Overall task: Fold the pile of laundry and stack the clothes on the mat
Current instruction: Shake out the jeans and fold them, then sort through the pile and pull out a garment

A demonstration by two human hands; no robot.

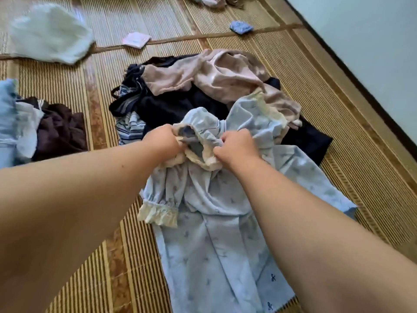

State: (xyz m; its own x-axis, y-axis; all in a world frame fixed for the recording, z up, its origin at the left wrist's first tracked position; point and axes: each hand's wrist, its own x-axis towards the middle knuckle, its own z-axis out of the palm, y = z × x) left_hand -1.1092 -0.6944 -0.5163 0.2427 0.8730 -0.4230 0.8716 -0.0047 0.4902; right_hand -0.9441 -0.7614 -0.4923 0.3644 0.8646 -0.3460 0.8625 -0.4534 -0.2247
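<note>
A light blue dress [209, 222] with cream lace cuffs and a small bow print lies stretched toward me on the woven mat [316, 123]. My left hand [163, 141] grips its lace neckline on the left side. My right hand [237, 147] pinches the same neckline on the right, a short gap between the two hands. Just beyond them sits the laundry pile [203, 91]: a beige garment on top, dark navy clothes and a striped piece beneath. The dress's far sleeve rests against this pile.
At the left edge lie a dark brown garment [61, 132] and pale blue cloth [11, 123]. A white pillow [49, 35] sits at the far left, a small pink-white packet [136, 39] and a blue cloth [241, 27] farther back. A pale wall [372, 53] runs along the right.
</note>
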